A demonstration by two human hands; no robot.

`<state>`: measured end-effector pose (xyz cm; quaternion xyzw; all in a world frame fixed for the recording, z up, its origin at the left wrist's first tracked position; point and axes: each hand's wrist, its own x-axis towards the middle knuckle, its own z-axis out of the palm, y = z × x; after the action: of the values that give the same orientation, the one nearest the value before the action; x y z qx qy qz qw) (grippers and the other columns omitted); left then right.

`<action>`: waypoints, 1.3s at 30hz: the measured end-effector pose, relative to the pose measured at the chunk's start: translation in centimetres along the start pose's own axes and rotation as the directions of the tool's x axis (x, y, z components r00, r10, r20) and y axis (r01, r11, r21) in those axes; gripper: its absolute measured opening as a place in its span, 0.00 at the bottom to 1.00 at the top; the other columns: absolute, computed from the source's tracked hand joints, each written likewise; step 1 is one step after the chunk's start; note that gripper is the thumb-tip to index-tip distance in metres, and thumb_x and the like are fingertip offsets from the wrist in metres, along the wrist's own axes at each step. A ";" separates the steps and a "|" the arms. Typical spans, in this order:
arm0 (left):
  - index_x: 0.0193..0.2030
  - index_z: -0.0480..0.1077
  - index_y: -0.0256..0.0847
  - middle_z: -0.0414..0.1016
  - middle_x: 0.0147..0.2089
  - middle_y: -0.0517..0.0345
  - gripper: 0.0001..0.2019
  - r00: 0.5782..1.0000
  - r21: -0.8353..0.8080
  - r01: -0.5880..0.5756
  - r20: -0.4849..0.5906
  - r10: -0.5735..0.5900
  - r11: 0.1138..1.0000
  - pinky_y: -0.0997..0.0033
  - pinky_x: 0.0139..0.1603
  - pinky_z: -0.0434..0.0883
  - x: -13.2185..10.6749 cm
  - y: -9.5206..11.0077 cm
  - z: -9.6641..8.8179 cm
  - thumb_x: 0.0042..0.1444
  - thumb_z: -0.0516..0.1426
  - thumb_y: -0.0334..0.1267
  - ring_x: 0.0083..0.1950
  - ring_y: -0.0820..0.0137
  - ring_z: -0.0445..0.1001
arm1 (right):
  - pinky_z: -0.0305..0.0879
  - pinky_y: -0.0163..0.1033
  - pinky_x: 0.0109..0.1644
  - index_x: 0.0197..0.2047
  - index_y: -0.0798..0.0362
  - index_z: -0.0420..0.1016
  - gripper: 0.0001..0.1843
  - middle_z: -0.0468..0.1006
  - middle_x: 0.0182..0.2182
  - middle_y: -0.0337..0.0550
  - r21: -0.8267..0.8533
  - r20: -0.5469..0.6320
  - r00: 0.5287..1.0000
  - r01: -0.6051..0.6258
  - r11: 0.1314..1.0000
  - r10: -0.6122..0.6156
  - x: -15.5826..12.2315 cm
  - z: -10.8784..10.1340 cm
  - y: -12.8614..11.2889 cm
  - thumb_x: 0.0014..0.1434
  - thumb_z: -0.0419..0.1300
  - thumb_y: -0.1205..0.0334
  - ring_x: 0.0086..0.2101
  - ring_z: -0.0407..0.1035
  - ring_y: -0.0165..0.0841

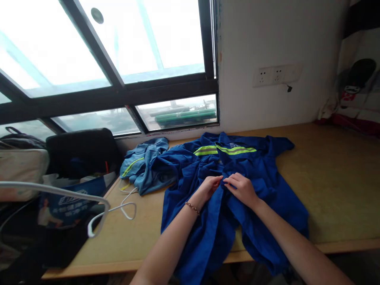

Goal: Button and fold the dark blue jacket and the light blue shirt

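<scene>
A royal-blue work jacket (261, 174) with yellow-green reflective stripes lies spread on a wooden table (335, 186), its lower hem hanging over the front edge. My left hand (209, 186), a beaded bracelet on its wrist, pinches the fabric at the jacket's front opening. My right hand (242, 188) pinches the opposite edge of the opening, fingertips almost touching the left hand's. Both hands are closed on the cloth at mid-chest.
A crumpled lighter-blue garment (145, 164) lies left of the jacket. A white hanger (126, 206) rests on the table's left part, another white hanger (59, 194) juts in from the left. Black bags (81, 152) stand at the left under the window. Wall sockets (271, 75) are behind.
</scene>
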<state>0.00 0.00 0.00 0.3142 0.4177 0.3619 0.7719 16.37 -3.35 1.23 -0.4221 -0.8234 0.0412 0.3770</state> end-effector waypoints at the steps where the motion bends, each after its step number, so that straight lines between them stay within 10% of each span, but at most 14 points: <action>1: 0.22 0.66 0.33 0.65 0.18 0.62 0.12 1.000 0.006 0.001 0.011 -0.001 1.000 0.78 0.20 0.56 -0.1 0.1 0.1 0.40 0.63 0.40 0.18 0.80 0.62 | 0.61 0.39 0.37 0.38 0.48 0.72 0.09 0.73 0.31 0.42 0.000 0.000 1.000 0.010 1.000 -0.010 0.0 0.0 -0.1 0.57 0.52 0.63 0.34 0.64 0.34; 14: 0.19 0.64 0.34 0.59 0.16 0.65 0.17 0.993 0.060 -0.111 -0.025 0.113 0.992 0.76 0.23 0.57 -0.2 -0.4 0.8 0.36 0.63 0.45 0.19 0.79 0.60 | 0.60 0.36 0.31 0.24 0.52 0.68 0.07 0.66 0.22 0.39 0.053 0.039 0.989 -0.146 0.988 0.144 0.2 0.1 -0.3 0.53 0.54 0.65 0.27 0.62 0.31; 22: 0.19 0.64 0.33 0.53 0.14 0.67 0.17 0.984 0.207 -0.168 0.100 0.150 0.964 0.78 0.19 0.48 -0.5 -0.1 0.5 0.42 0.60 0.47 0.17 0.82 0.51 | 0.63 0.40 0.46 0.50 0.45 0.64 0.21 0.67 0.46 0.41 0.116 -0.002 0.996 -0.091 0.989 0.091 0.1 -0.1 -0.6 0.53 0.51 0.70 0.44 0.64 0.35; 29: 0.43 0.71 0.37 0.68 0.30 0.61 0.22 0.929 0.432 -0.349 0.277 0.245 0.832 0.77 0.31 0.60 -1.3 0.4 1.0 0.36 0.63 0.35 0.28 0.78 0.64 | 0.65 0.40 0.41 0.46 0.48 0.67 0.15 0.68 0.38 0.44 0.152 -0.051 0.977 -0.199 0.968 0.208 0.1 0.4 0.2 0.55 0.50 0.67 0.37 0.67 0.35; 35: 0.51 0.65 0.42 0.69 0.36 0.58 0.25 0.801 0.743 -0.525 0.267 0.535 0.415 0.74 0.37 0.64 -1.6 2.2 0.1 0.42 0.55 0.24 0.34 0.74 0.66 | 0.64 0.40 0.37 0.38 0.53 0.70 0.11 0.70 0.33 0.46 0.156 -0.393 0.838 -0.347 0.925 0.380 0.8 -1.7 3.4 0.56 0.51 0.58 0.34 0.66 0.36; 39: 0.42 0.71 0.41 0.70 0.40 0.52 0.15 0.583 0.973 -0.230 0.127 0.802 0.013 0.66 0.49 0.61 -1.9 4.6 -2.8 0.51 0.49 0.27 0.46 0.65 0.64 | 0.61 0.45 0.44 0.41 0.55 0.71 0.17 0.69 0.39 0.52 0.046 -0.499 0.736 -0.504 0.862 0.457 0.2 -2.9 7.7 0.55 0.50 0.53 0.40 0.65 0.40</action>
<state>-4.56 1.49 3.16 0.7361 0.5586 0.3713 0.0905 23.36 0.99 0.43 -0.6334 -0.5629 -0.0103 0.5310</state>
